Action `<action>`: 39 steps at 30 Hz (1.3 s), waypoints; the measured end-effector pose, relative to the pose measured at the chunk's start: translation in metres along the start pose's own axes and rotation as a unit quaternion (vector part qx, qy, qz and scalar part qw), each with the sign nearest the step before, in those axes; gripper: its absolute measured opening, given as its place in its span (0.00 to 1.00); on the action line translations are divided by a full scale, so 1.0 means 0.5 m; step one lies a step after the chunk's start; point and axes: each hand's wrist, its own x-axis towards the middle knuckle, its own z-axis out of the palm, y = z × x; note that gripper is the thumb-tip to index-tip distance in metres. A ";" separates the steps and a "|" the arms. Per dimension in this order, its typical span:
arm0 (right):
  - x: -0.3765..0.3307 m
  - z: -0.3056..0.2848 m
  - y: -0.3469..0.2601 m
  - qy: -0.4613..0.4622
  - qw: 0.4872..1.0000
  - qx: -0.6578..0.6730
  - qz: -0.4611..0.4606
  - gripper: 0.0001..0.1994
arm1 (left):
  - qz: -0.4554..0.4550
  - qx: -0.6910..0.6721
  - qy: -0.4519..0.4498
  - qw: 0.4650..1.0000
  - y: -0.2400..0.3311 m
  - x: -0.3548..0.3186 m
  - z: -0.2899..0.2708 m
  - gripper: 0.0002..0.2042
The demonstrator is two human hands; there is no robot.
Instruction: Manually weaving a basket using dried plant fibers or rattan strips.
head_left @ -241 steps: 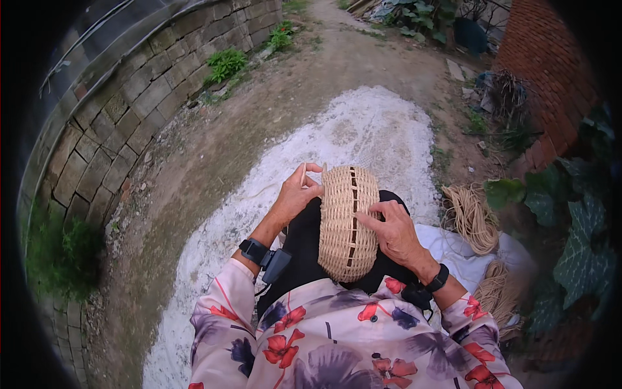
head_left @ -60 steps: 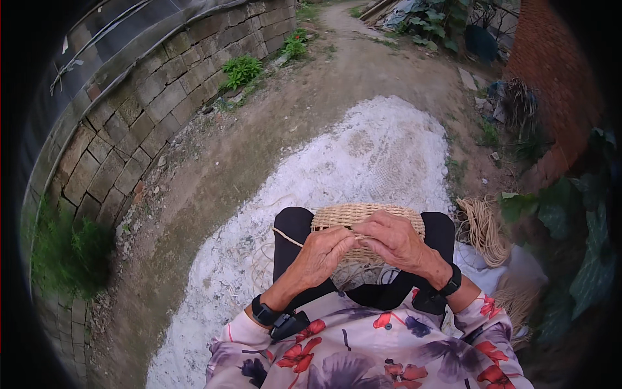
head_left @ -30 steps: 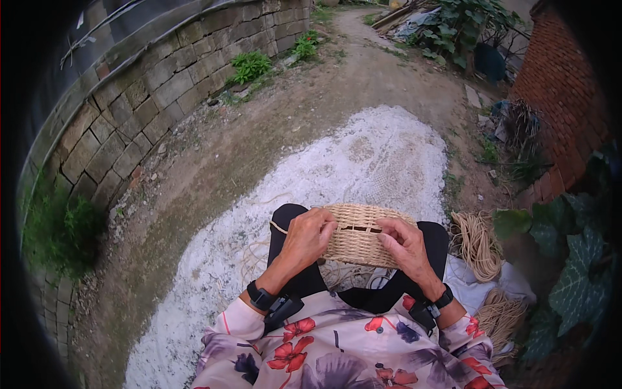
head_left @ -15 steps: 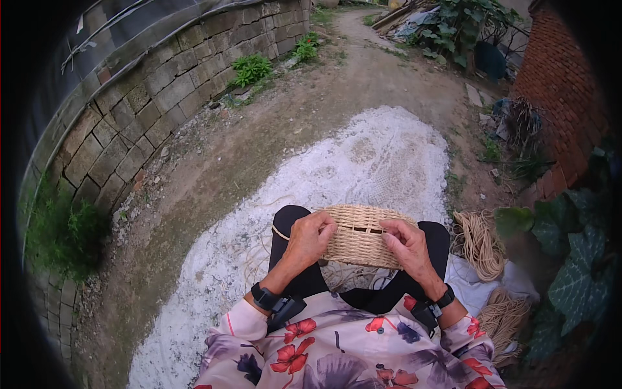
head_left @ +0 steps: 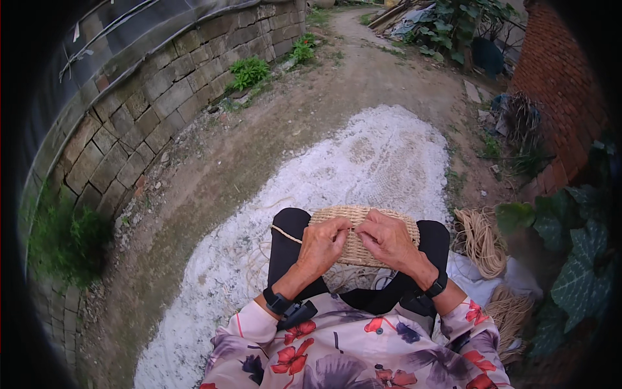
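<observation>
A woven straw piece (head_left: 361, 254), pale tan and shaped like a small flat basket, rests across my lap between my knees. My left hand (head_left: 321, 246) lies over its left part, thumb and forefinger pinched together. Over its right part, my right hand (head_left: 390, 241) has its fingers closed too. The two sets of fingertips almost meet near the middle of the weave; whatever they pinch is too small or hidden to make out. A straw cord (head_left: 286, 234) runs over my left knee toward the left hand. The slot in the weave is covered by my hands.
Coiled straw cord (head_left: 481, 245) and a second bundle (head_left: 508, 314) lie at my right beside white cloth (head_left: 468, 282). A white sheet (head_left: 311, 175) covers the ground ahead. Broad leaves (head_left: 580, 266) hang at the right; a block wall (head_left: 155, 91) curves along the left.
Both hands have moved inward to the middle of the woven piece, where their fingertips come together. The slot seen between them before is now covered.
</observation>
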 end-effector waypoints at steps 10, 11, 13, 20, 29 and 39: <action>0.030 -0.011 0.015 -0.082 0.993 -0.077 -0.042 0.06 | -0.139 -0.152 -0.124 0.971 0.008 0.004 -0.023 0.16; 0.034 -0.010 0.016 -0.089 0.991 -0.088 -0.046 0.05 | -0.241 -0.227 -0.171 0.928 0.009 0.006 -0.030 0.18; 0.039 -0.009 0.015 -0.096 0.989 -0.100 -0.052 0.05 | -0.285 -0.297 -0.189 0.891 0.007 0.011 -0.044 0.20; 0.043 -0.003 -0.009 -0.147 0.963 -0.217 -0.063 0.03 | -0.390 -0.497 -0.200 0.749 -0.012 0.011 -0.055 0.23; 0.073 -0.022 -0.006 -0.127 0.985 -0.116 0.029 0.05 | 0.037 0.145 -0.013 0.989 0.003 0.046 -0.080 0.13; 0.029 -0.138 -0.002 -0.065 0.970 0.164 0.169 0.02 | -0.197 -0.359 -0.186 0.893 0.082 0.069 -0.012 0.11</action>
